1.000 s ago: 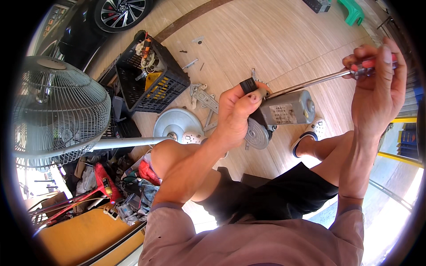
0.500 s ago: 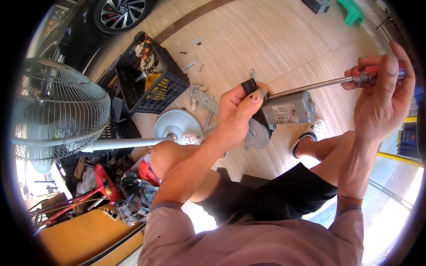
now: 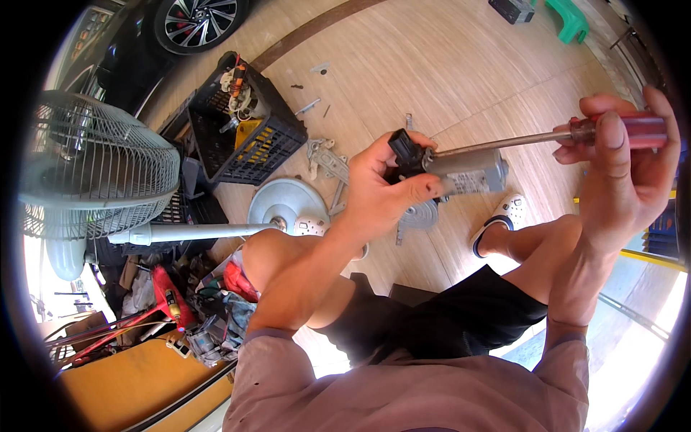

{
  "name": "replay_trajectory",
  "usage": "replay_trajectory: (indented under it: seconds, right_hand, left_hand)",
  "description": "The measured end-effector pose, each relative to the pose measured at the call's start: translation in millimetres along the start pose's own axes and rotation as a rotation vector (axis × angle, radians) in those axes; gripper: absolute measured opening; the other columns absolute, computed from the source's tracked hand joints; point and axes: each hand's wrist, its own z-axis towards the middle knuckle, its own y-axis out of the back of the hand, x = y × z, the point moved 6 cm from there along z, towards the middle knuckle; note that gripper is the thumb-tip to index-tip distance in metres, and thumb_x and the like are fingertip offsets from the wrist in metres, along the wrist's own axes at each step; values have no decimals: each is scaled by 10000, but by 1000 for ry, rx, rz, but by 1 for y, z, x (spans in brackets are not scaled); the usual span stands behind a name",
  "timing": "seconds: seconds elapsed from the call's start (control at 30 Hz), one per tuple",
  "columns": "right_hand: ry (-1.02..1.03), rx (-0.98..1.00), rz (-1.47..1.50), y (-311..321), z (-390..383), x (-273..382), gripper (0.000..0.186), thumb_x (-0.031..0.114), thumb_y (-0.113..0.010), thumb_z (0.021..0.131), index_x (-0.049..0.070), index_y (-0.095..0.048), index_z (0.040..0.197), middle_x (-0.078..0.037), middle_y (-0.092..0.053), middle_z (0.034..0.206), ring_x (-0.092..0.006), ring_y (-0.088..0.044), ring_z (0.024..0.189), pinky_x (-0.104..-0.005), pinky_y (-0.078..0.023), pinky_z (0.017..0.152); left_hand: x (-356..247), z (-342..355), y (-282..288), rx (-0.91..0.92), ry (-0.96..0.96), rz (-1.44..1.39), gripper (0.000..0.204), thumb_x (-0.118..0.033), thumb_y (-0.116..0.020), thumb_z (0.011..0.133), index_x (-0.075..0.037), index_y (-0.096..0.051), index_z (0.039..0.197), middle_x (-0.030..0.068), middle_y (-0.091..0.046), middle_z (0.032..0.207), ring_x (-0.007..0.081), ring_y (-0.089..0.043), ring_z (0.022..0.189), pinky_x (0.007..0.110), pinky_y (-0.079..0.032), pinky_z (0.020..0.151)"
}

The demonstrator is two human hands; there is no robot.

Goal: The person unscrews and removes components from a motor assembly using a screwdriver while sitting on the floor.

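Note:
My left hand (image 3: 381, 191) grips a motor assembly (image 3: 468, 173) with a grey metal housing, a black plastic connector (image 3: 404, 147) and a round grey gear casing (image 3: 419, 216) underneath. Its thumb presses on the near side of the housing. My right hand (image 3: 615, 169) has its fingers curled round the red handle of a screwdriver (image 3: 525, 139), whose long steel shaft runs leftward to the assembly beside the connector. The exact spot of the tip is small and hard to make out.
A black crate (image 3: 284, 137) of parts and tools, metal brackets (image 3: 324, 158) and small pieces lie on the tiled floor (image 3: 417, 72). At left are a fan (image 3: 93, 165), its round base (image 3: 270, 194), a car wheel (image 3: 198, 21) and a cluttered pile (image 3: 144, 302). A green stool (image 3: 568, 18) stands at the back right.
The motor assembly has tilted in my left hand, whose thumb has moved down onto the housing, showing more of the connector. My right hand has shifted rightward and slightly down, still on the screwdriver.

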Motion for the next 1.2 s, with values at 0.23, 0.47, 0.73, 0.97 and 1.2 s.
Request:
replay_trajectory:
  seconds: [0.23,0.47,0.73,0.97,1.2]
  right_hand:
    - [90,-30,110,-3,6,10,558,129,-723,888,-24,-402,1318,-211,-678,886,-247,-689,661,-317,-606,532]
    - [61,-34,197,-5,14,15,558,180,-745,872,19,-408,1287,-173,-645,773,-210,-637,545,-286,-564,451]
    - [40,-53,254,-10,16,18,559,238,-770,854,68,-414,1251,-128,-608,645,-168,-577,411,-249,-516,358]
    - [28,-65,283,-9,18,19,585,261,-795,831,81,-415,1239,-127,-603,624,-167,-563,379,-249,-511,340]
    - [45,-95,272,-7,16,17,567,259,-783,843,85,-415,1237,-131,-609,633,-170,-568,381,-253,-510,341]
  left_hand:
    - [-6,-2,2,-86,33,91,383,-74,-823,769,9,-622,1084,-1,-637,877,43,-579,749,197,-468,655]
    - [-10,-2,-2,-44,-39,129,355,-62,-817,789,6,-614,1072,6,-651,809,40,-602,718,194,-464,608]
    - [-15,-5,-5,-48,9,99,350,-103,-791,789,29,-627,1069,25,-650,904,56,-579,759,209,-465,674]
    - [-16,-6,-5,-42,-21,130,364,-85,-790,784,24,-619,1086,34,-658,920,57,-582,772,214,-466,680]
    - [-16,-6,-4,-26,-49,164,382,-58,-789,781,24,-607,1107,52,-669,958,66,-598,798,224,-484,709]
